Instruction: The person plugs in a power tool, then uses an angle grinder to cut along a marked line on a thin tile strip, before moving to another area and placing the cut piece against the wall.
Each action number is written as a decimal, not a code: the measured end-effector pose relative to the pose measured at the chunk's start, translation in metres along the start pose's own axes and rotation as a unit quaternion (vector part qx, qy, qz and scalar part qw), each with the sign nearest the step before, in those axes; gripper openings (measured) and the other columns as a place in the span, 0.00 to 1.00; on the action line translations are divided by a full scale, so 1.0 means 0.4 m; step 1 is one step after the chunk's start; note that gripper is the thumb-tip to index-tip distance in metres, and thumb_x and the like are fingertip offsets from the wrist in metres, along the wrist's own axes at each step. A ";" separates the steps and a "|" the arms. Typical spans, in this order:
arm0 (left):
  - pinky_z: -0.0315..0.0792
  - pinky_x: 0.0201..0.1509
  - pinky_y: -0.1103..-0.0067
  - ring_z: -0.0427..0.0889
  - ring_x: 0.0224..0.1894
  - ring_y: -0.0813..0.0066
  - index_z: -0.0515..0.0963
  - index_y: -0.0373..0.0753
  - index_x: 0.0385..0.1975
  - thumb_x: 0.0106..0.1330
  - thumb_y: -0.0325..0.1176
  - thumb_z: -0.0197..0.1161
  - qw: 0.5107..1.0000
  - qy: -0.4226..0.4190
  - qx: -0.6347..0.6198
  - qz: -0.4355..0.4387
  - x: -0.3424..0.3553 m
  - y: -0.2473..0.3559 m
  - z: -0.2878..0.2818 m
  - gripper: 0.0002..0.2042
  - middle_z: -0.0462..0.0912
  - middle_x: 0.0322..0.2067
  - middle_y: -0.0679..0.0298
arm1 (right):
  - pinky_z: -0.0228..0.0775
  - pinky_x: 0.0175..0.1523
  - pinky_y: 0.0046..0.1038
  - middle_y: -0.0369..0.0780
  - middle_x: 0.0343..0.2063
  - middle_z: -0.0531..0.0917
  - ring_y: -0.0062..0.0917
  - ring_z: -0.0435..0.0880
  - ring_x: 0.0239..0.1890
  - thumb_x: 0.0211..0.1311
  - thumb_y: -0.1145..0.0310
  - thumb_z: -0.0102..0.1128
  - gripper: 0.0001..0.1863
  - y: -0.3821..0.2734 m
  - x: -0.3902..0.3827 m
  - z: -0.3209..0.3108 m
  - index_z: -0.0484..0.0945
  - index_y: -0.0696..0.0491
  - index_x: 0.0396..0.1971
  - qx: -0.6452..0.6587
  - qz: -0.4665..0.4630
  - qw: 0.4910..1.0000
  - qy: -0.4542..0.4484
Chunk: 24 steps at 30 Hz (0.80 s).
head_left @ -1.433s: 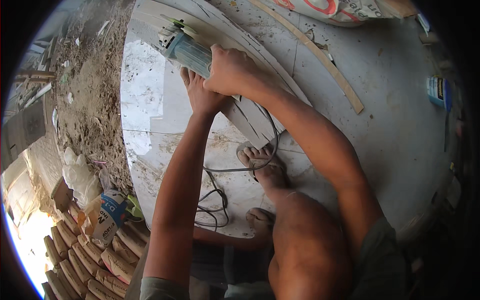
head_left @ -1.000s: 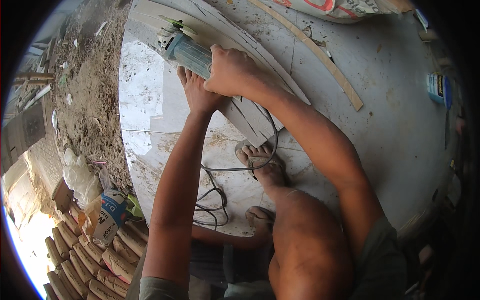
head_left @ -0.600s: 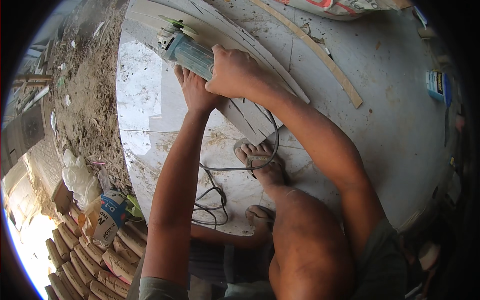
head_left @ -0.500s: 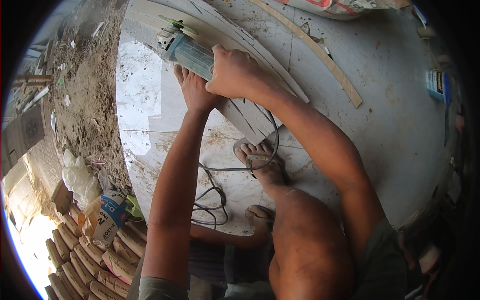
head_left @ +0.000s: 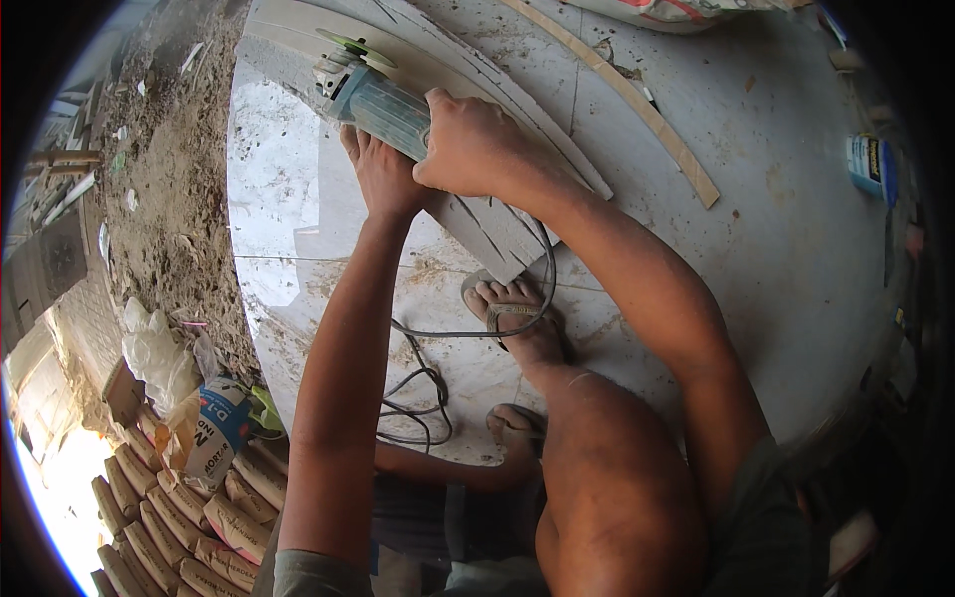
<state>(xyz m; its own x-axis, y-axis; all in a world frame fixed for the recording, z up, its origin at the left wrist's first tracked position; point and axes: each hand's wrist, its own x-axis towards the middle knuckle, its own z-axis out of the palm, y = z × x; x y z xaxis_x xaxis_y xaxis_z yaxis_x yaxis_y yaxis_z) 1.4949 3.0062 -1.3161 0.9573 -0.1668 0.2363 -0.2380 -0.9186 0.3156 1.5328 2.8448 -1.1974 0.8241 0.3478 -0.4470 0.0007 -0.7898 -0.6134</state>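
My right hand (head_left: 477,149) is wrapped round the rear of an angle grinder (head_left: 383,111) with a dusty blue-green body. Its disc (head_left: 358,47), edged in green, sits at the far end over a long grey board (head_left: 423,65). Partly under the grinder, my left hand (head_left: 386,181) rests on the board with fingers stretched out, some of them hidden by the tool. Dark cuts mark the board's near end (head_left: 487,234), close to my sandalled foot. A black cord (head_left: 458,335) loops from behind my right wrist down past that foot.
A thin brown strip (head_left: 637,104) lies on the pale tiled floor (head_left: 756,259) to the right. Far right is a blue-and-white container (head_left: 870,169). Bare soil (head_left: 184,199) borders the tiles on the left, with stacked brown packs (head_left: 179,527) and a clear plastic bag (head_left: 159,353) nearby.
The view has shifted very slightly. Both hands and the grinder keep almost the same place on the board.
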 end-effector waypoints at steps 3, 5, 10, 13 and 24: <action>0.40 0.79 0.50 0.64 0.70 0.53 0.76 0.41 0.60 0.58 0.47 0.68 1.000 -0.011 0.003 -0.005 0.002 0.003 -0.003 0.30 0.77 0.60 0.55 | 0.80 0.55 0.43 0.61 0.39 0.85 0.53 0.87 0.46 0.51 0.68 0.62 0.24 0.009 -0.001 0.006 0.73 0.66 0.47 -0.003 -0.008 1.000 0.005; 0.41 0.79 0.51 0.65 0.70 0.53 0.76 0.41 0.60 0.58 0.46 0.68 1.000 0.006 -0.019 -0.004 0.005 0.007 -0.005 0.30 0.78 0.59 0.55 | 0.80 0.54 0.43 0.61 0.38 0.85 0.53 0.87 0.45 0.51 0.68 0.62 0.24 0.017 -0.002 0.011 0.73 0.66 0.46 -0.006 -0.019 1.000 0.015; 0.40 0.79 0.52 0.65 0.69 0.53 0.78 0.41 0.58 0.58 0.47 0.67 1.000 0.001 -0.021 -0.006 0.006 0.011 -0.011 0.28 0.78 0.59 0.55 | 0.80 0.54 0.43 0.61 0.36 0.85 0.54 0.87 0.45 0.50 0.69 0.61 0.23 0.017 -0.017 0.005 0.72 0.67 0.46 0.008 -0.016 1.000 0.016; 0.41 0.78 0.52 0.66 0.69 0.52 0.79 0.40 0.56 0.58 0.48 0.67 1.000 -0.004 -0.024 -0.009 0.007 0.015 -0.012 0.27 0.79 0.58 0.55 | 0.80 0.54 0.43 0.61 0.37 0.84 0.54 0.87 0.45 0.50 0.70 0.61 0.23 0.022 -0.024 0.001 0.72 0.66 0.45 0.014 -0.013 1.000 0.014; 0.48 0.72 0.51 0.65 0.68 0.52 0.77 0.42 0.57 0.63 0.50 0.66 0.999 0.031 -0.022 0.028 0.000 -0.005 0.001 0.26 0.78 0.59 0.57 | 0.79 0.56 0.44 0.61 0.40 0.84 0.54 0.86 0.47 0.51 0.68 0.60 0.24 0.031 -0.040 0.004 0.72 0.66 0.48 0.004 -0.005 1.000 0.005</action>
<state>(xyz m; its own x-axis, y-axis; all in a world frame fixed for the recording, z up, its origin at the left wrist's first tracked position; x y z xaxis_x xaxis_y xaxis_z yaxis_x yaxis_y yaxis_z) 1.4956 3.0078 -1.3172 0.9304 -0.1949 0.3104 -0.3000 -0.8915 0.3395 1.5188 2.8301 -1.1990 0.8299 0.3509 -0.4337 0.0050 -0.7821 -0.6232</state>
